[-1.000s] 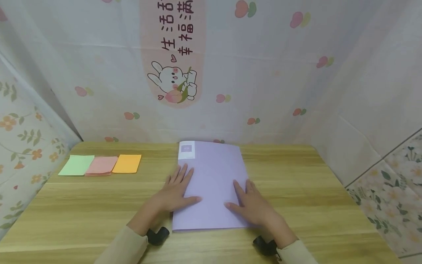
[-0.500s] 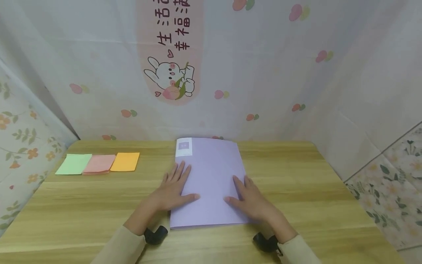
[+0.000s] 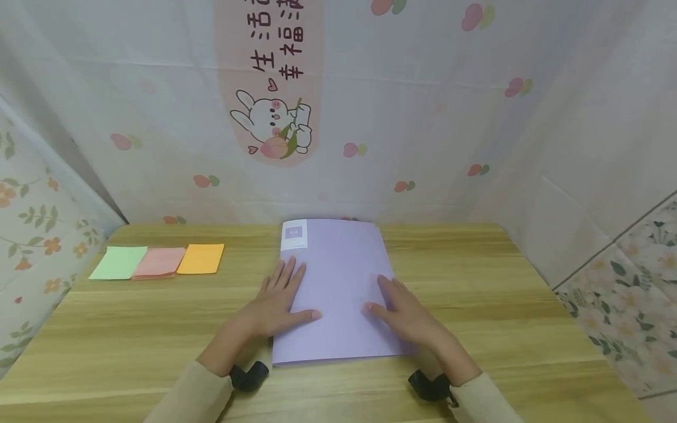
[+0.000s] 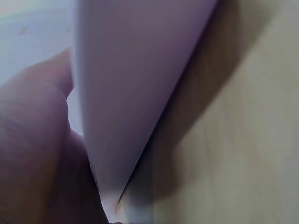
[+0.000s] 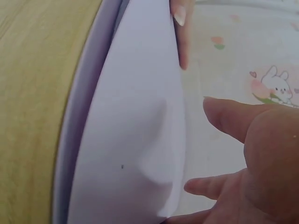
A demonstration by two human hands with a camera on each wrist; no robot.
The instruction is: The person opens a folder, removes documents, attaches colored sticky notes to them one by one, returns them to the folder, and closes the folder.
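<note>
A light purple folder (image 3: 338, 264) lies closed on the wooden table in front of me, a white label (image 3: 294, 234) at its upper left corner. My left hand (image 3: 276, 302) rests over its left edge with fingers spread and the thumb reaching onto the cover. At the right edge is my right hand (image 3: 409, 317), fingers extended and nothing gripped. In the right wrist view a gap shows between the right thumb (image 5: 233, 116) and the cover (image 5: 126, 116). The left wrist view catches the folder's thick side (image 4: 135, 79) beside the left hand (image 4: 32, 112).
Green (image 3: 119, 262), pink (image 3: 158, 262) and orange (image 3: 201, 259) sticky notes lie in a row at the table's back left. A patterned curtain (image 3: 423, 117) hangs along the table's far edge (image 3: 449, 225). Black curved pieces (image 3: 250, 377) sit at both wrists.
My right hand has shifted slightly, its fingers coming closer together over the folder's right edge. The left hand keeps its place on the folder. The head view has tilted a little.
</note>
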